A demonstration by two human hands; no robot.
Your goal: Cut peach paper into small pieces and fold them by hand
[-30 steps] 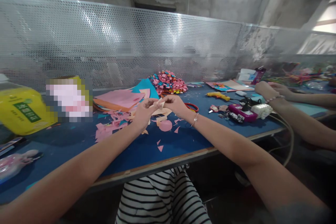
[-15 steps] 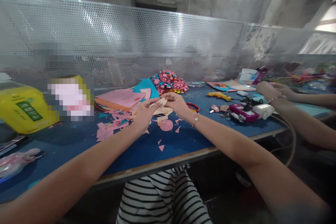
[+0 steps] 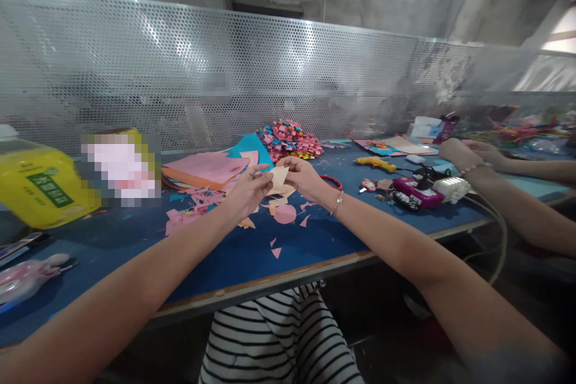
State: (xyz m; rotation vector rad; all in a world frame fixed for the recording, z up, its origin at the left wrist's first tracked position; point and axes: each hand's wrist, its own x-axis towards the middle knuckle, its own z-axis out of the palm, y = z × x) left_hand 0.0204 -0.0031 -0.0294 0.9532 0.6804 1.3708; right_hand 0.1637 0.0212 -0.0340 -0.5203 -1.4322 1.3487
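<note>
A small piece of cream paper (image 3: 278,178) is pinched in my right hand (image 3: 302,179), which wears a bracelet. My left hand (image 3: 252,190) is just left of that paper, its fingers loosely apart and the fingertips close to the paper's edge; whether they touch it is unclear. Below the hands lie more cream paper pieces (image 3: 282,200) and a round pink paper piece (image 3: 285,214). Pink paper scraps (image 3: 184,219) are spread beside my left wrist. Partly behind my right hand shows a red-handled tool (image 3: 332,182), probably scissors.
Stacked coloured sheets (image 3: 202,168) and a heap of small folded paper pieces (image 3: 290,141) lie toward the perforated metal screen (image 3: 252,72). Rightward are a yellow glue gun (image 3: 375,164), a purple box (image 3: 416,192) with plugs, and another person's arms (image 3: 508,198). A yellow-labelled jug (image 3: 45,186) stands left.
My left hand has drawn slightly left and down from the cream paper, its fingers spreading. The paper now shows flatter and more upright in my right hand, which has barely moved.
</note>
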